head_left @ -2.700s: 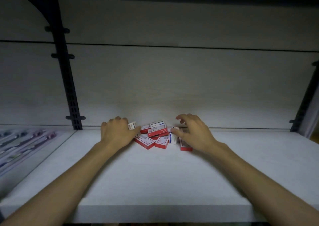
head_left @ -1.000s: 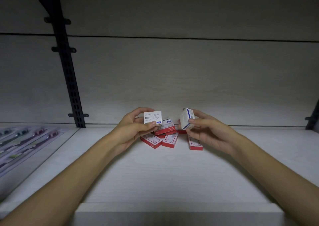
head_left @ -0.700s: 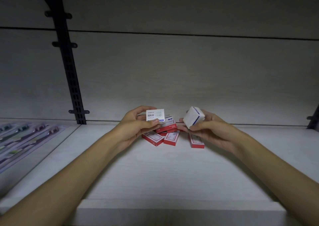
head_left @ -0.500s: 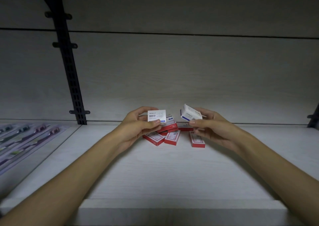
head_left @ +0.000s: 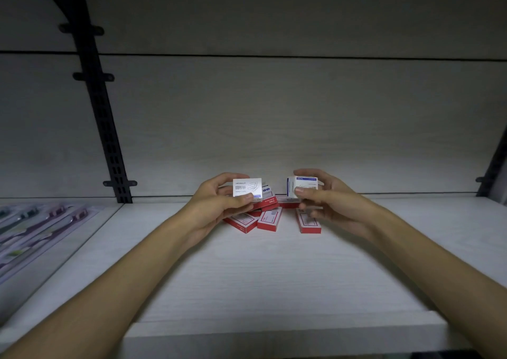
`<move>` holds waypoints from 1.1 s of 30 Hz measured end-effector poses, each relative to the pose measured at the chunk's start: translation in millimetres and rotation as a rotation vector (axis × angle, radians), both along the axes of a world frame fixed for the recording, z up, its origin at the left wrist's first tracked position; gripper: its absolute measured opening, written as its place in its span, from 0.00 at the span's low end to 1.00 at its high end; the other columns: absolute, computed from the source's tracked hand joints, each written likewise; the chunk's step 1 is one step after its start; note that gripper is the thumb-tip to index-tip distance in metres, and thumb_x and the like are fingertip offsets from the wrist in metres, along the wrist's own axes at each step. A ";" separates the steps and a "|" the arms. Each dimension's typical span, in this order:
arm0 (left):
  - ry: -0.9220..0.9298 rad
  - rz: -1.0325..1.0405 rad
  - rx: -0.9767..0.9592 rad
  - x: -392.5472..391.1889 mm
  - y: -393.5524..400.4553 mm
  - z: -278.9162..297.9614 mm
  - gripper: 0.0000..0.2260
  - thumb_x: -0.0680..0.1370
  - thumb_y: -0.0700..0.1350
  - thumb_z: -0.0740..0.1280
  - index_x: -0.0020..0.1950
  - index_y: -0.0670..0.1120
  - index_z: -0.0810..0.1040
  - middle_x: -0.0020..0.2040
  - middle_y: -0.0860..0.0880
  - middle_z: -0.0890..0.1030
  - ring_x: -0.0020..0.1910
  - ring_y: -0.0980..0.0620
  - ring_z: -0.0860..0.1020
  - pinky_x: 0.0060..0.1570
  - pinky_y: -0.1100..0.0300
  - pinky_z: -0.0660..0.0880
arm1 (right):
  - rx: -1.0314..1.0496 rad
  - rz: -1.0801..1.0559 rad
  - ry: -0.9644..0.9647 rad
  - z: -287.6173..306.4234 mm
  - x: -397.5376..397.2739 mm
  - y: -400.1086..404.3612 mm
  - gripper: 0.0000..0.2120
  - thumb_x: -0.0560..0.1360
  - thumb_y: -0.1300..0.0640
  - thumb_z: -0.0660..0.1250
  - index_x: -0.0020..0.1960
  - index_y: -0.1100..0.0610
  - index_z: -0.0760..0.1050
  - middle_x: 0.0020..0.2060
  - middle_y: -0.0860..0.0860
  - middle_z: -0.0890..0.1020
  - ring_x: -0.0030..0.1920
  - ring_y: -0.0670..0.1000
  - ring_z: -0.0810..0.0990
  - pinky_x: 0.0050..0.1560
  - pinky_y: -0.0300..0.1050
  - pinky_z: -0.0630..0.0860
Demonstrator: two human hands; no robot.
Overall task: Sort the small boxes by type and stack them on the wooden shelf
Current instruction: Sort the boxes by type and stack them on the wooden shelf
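Observation:
My left hand [head_left: 216, 205] holds a white paper-clip box [head_left: 247, 190] with its printed face toward me, lifted above the shelf. My right hand [head_left: 326, 202] grips a second white box with a blue stripe [head_left: 300, 189], also raised. Between and under the hands, several red boxes [head_left: 270, 219] lie in a loose pile on the pale wooden shelf [head_left: 274, 276], close to the back wall. One red box [head_left: 308, 222] lies apart at the right, another [head_left: 240, 221] at the left under my left wrist. A white and blue box [head_left: 267, 192] rests on the pile.
A black slotted upright [head_left: 105, 128] stands at the back left. Beyond it, on the neighbouring shelf [head_left: 41, 229], lie packaged items in a row. Another dark bracket [head_left: 493, 166] stands at the far right. The shelf's front edge [head_left: 274, 336] is near me.
Both hands went from resting on the pile to each lifting a white box. In the last second the right hand has turned its box around; the left box stays steady.

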State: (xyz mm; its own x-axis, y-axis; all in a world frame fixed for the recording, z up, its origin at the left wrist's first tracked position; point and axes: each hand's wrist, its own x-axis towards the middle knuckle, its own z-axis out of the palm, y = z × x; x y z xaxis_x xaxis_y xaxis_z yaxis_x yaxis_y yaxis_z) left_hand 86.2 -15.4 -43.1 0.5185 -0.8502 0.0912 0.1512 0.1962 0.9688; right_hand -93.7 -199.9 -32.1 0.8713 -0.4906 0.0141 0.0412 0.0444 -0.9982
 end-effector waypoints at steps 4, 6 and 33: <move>-0.006 -0.004 0.005 -1.2 -1.1 -0.3 0.20 0.73 0.28 0.72 0.64 0.40 0.78 0.57 0.38 0.83 0.56 0.41 0.84 0.53 0.54 0.82 | 0.101 -0.082 -0.047 1.9 -2.7 -3.1 0.17 0.71 0.72 0.73 0.58 0.62 0.77 0.47 0.59 0.85 0.44 0.53 0.87 0.42 0.43 0.85; -0.008 -0.002 0.005 -1.9 -1.3 -0.4 0.20 0.73 0.28 0.72 0.63 0.39 0.78 0.57 0.38 0.83 0.55 0.41 0.84 0.52 0.54 0.82 | 0.191 -0.068 -0.126 3.7 -4.5 -3.9 0.14 0.72 0.77 0.68 0.55 0.65 0.77 0.50 0.63 0.85 0.51 0.58 0.87 0.48 0.46 0.85; -0.436 0.023 0.038 -43.0 2.3 14.0 0.22 0.65 0.32 0.80 0.56 0.46 0.81 0.49 0.51 0.87 0.49 0.56 0.84 0.46 0.64 0.79 | -0.011 -0.242 -0.129 5.3 -62.4 33.9 0.09 0.80 0.64 0.64 0.59 0.57 0.76 0.45 0.58 0.83 0.33 0.52 0.76 0.33 0.39 0.77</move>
State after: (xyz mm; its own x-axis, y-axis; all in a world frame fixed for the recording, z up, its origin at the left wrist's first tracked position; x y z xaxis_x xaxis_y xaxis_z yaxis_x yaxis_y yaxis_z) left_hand 43.2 -13.2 -29.1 0.4571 -0.8461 0.2742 -0.2774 0.1573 0.9478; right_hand -156.1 -166.0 -26.8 0.7195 -0.6833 0.1240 0.1764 0.0071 -0.9843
